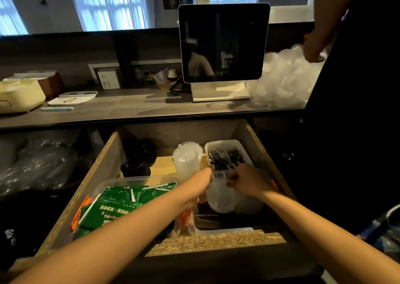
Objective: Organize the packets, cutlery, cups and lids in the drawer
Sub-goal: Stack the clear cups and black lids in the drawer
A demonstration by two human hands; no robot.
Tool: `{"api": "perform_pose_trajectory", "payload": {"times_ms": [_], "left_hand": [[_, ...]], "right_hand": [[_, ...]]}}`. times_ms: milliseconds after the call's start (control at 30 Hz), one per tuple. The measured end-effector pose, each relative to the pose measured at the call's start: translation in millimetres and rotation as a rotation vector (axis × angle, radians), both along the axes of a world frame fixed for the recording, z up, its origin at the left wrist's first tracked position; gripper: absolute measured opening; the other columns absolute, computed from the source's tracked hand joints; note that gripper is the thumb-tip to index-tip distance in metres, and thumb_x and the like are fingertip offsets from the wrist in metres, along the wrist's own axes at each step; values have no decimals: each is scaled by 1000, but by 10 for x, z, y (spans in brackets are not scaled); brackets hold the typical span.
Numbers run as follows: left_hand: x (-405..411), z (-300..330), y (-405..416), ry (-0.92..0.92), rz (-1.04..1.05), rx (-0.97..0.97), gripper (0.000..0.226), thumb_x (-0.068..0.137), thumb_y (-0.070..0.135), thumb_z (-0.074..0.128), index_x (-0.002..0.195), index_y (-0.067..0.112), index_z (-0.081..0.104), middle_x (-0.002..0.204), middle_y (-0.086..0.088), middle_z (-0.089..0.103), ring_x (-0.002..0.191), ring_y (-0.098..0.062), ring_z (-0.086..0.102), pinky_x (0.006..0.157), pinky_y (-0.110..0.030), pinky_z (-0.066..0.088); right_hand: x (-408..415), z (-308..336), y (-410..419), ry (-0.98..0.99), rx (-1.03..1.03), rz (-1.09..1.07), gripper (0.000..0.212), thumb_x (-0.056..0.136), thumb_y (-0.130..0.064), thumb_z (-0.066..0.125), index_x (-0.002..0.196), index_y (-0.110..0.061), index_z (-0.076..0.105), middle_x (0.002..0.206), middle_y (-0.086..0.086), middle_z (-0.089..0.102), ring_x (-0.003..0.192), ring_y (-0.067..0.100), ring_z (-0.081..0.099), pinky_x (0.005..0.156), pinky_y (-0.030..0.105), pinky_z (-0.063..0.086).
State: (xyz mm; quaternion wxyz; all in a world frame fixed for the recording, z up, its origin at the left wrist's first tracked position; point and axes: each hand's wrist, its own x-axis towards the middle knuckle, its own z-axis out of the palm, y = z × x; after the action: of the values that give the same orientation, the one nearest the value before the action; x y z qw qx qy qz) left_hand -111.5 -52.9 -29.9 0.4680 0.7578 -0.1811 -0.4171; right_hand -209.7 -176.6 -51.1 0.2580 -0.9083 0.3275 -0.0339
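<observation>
Dim drawer (pixel 104 169): both blurred hands on clear cups (pixel 220 197), grips unclear

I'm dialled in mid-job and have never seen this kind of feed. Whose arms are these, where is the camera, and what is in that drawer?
There is no machine here. The single picture comes from a camera worn on a person's head, looking down at their own bare arms. Below is an open wooden drawer. Inside: green packets in a clear tray at left, black lids at the back, clear cups in the middle, and black cutlery in a white tub. The left hand and right hand both meet at a clear plastic container; the exact grip is blurred. A second person stands at right.
</observation>
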Motion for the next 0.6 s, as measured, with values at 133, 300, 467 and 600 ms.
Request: {"api": "perform_pose_trajectory", "payload": {"times_ms": [133, 300, 467, 600], "left_hand": [[110, 64, 27, -97, -52, -148, 27, 96, 32, 56, 105, 8, 66, 93, -9, 63, 84, -22, 59, 72, -30, 47], [112, 113, 27, -98, -75, -165, 27, 92, 19, 63, 116, 7, 64, 97, -5, 68, 87, -19, 66, 69, -27, 57], [117, 129, 3, -7, 102, -248, 35, 86, 0, 67, 120, 8, 65, 112, -18, 71, 90, -22, 68, 72, -34, 62], [148, 172, -62, -63, 135, -325, 24, 87, -2, 67, 106, 13, 69, 110, -13, 71, 95, -21, 69, 73, -34, 62]], "right_hand": [[-56, 147, -75, -310, 109, -127, 18, 98, -23, 57, 102, -16, 73, 88, -1, 69, 78, 8, 62, 67, 18, 46], [-74, 151, -86, -416, 164, -162, 15, 97, -23, 59, 96, -19, 73, 76, -7, 66, 69, 4, 60, 54, 13, 39], [-17, 53, -81, -506, 329, -204, 10, 96, -28, 60, 100, -23, 68, 88, -6, 66, 85, 10, 64, 70, 23, 49], [-40, 34, -54, -599, 561, -196, 18, 96, -34, 58, 108, -26, 68, 101, -4, 69, 95, 15, 65, 80, 39, 60]]}}
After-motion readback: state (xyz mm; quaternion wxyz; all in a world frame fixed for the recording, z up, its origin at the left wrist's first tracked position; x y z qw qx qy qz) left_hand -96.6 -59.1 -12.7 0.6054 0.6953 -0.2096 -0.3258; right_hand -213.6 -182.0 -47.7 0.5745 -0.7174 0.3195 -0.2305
